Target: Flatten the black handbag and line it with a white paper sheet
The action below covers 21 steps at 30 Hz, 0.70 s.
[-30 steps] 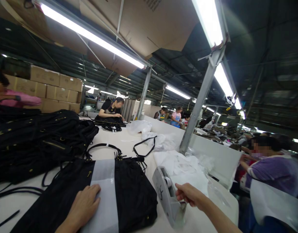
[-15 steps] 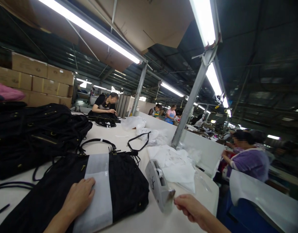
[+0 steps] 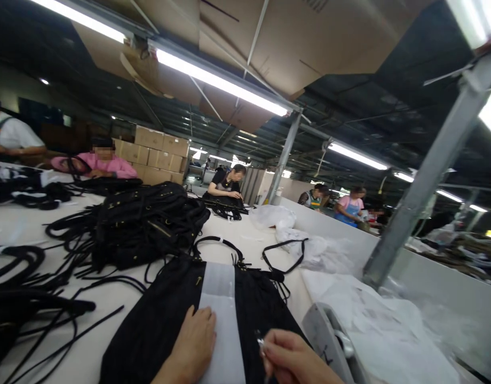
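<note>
A black fabric bag (image 3: pixel 161 314) lies flat on the table before me, with a whitish translucent band (image 3: pixel 220 288) across its middle. My left hand (image 3: pixel 195 338) rests flat on the band's left part and the black cloth beside it, fingers extended. Over the bag's right half, my right hand (image 3: pixel 287 352) pinches a small shiny piece of clear tape (image 3: pixel 260 341) between thumb and fingers. Just right of that hand stands a grey tape dispenser (image 3: pixel 327 336), its lower end out of view. A curved black handle (image 3: pixel 219 240) lies beyond the bag's top edge.
Black bags (image 3: pixel 141 224) are piled to the left, with loose straps around them. White sheets (image 3: pixel 365 314) and crumpled clear plastic (image 3: pixel 321 248) lie to the right, near a slanted metal post (image 3: pixel 421 176). Co-workers (image 3: pixel 225 186) sit across the table.
My right hand has moved left from the dispenser's cutting end to above the bag, carrying the tape. My left hand stays on the bag. The view has swung left.
</note>
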Motion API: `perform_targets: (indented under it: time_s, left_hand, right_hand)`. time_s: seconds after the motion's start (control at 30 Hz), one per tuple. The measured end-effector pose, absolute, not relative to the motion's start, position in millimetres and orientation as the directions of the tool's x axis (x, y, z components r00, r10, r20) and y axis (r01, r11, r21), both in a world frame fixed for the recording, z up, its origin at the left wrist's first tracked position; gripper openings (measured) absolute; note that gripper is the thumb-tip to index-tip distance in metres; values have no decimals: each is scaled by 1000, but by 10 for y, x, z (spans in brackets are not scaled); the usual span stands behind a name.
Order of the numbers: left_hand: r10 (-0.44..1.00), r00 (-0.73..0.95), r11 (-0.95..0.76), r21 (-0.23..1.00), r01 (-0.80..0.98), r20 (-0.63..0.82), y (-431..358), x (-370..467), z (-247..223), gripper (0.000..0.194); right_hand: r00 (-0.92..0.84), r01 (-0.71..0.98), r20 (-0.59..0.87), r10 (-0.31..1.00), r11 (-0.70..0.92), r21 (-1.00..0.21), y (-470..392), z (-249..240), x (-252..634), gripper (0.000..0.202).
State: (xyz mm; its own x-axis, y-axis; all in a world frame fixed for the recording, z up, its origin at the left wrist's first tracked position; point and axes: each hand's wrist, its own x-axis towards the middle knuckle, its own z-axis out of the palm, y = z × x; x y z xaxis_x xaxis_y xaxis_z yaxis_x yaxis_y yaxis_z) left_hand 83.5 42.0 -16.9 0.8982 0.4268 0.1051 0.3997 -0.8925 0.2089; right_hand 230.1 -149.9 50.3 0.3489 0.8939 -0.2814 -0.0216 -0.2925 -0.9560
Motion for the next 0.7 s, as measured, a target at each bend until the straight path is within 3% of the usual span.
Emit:
perform_targets:
  time_s: [0.1, 0.17, 0.3, 0.7]
  left_hand:
    - [418, 895, -898, 219, 381, 156, 435, 850, -329, 45]
    - [389, 908, -915, 184, 360, 155, 439, 887, -377, 45]
    - [392, 914, -915, 153, 374, 109, 449, 992, -346, 44]
    - [486, 874, -833, 303, 463, 4, 463, 982, -119, 38]
  right_hand:
    - [341, -178, -249, 906, -198, -964, -610, 534, 2150, 40]
    - [379, -194, -268, 886, -207, -959, -139, 432, 2147, 38]
    - [426, -138, -305, 852, -272, -952, 391, 91, 2299, 25]
    - [457, 89, -170, 873, -234, -968, 591, -276, 2480, 19]
